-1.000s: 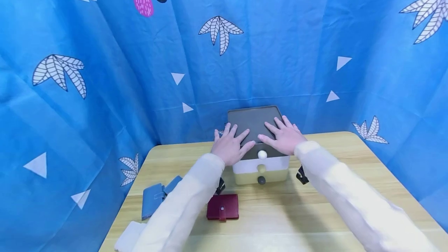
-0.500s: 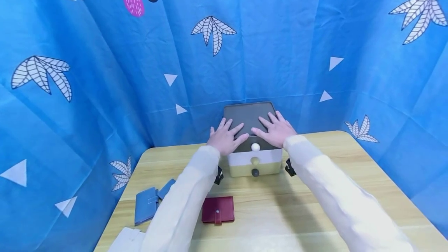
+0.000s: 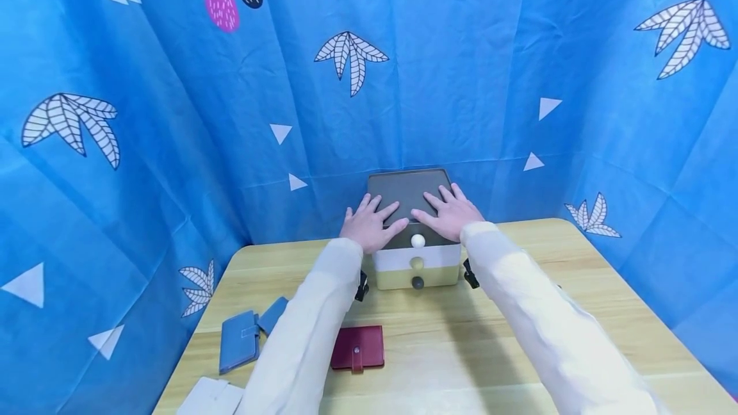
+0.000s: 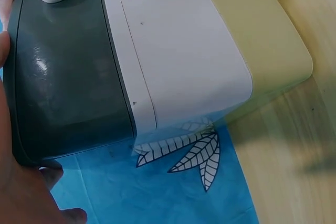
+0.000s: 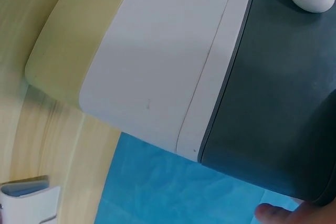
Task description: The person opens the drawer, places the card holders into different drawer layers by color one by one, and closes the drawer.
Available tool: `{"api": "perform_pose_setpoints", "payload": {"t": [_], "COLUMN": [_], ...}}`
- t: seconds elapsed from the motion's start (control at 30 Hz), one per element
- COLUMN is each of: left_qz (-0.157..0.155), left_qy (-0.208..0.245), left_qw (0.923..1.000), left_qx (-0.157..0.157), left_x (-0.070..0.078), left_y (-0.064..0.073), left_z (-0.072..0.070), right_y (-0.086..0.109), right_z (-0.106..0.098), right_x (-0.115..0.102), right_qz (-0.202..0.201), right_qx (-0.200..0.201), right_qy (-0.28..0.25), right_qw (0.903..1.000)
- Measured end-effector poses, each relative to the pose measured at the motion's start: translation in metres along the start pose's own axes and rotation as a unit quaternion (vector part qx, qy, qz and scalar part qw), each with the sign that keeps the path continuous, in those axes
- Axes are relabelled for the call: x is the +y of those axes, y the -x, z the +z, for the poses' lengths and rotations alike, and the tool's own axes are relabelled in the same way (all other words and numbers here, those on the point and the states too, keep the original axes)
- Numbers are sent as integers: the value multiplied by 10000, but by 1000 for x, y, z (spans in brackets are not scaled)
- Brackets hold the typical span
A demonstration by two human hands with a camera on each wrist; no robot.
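A small chest of drawers (image 3: 418,257) stands at the back of the table, with a dark grey, a white and a pale yellow tier. Each tier has a round knob in front; the white knob (image 3: 418,241) is on the dark one. My left hand (image 3: 369,226) lies on the left side of its dark top (image 3: 409,187), fingers spread. Opposite it, my right hand (image 3: 451,215) rests on the right side, also with spread fingers. Both wrist views show the drawer fronts closed, with fingertips (image 4: 73,216) past the dark tier's edge.
A dark red wallet (image 3: 357,348) lies in front of the chest. To the left are blue wallets (image 3: 239,340) and a white one (image 3: 210,396). The right wrist view has a white folded item (image 5: 31,203) on the table. Blue curtain (image 3: 346,127) hangs close behind.
The chest has slid back toward the curtain, away from the red wallet, with both hands staying on its top. The head view has shifted slightly.
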State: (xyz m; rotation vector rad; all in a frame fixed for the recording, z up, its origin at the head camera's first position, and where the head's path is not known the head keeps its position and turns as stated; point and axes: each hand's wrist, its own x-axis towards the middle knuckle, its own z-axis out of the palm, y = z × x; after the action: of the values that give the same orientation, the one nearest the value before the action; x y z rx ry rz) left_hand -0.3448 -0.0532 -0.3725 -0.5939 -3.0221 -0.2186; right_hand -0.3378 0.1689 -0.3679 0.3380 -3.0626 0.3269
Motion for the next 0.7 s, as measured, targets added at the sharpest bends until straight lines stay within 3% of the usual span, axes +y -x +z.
{"api": "perform_pose_setpoints", "payload": {"t": [0.47, 0.7], "left_qz": [33, 24], "left_qy": [66, 89], "left_qw": [10000, 9998], "left_qx": [2, 162], "left_x": [2, 2], "left_y": [3, 2], "left_z": [5, 3], "right_y": [3, 3], "right_z": [4, -1], "right_x": [2, 0], "right_qz": [-40, 1], "right_qx": [-32, 18], "right_qy": [43, 50], "right_qw": [10000, 10000]}}
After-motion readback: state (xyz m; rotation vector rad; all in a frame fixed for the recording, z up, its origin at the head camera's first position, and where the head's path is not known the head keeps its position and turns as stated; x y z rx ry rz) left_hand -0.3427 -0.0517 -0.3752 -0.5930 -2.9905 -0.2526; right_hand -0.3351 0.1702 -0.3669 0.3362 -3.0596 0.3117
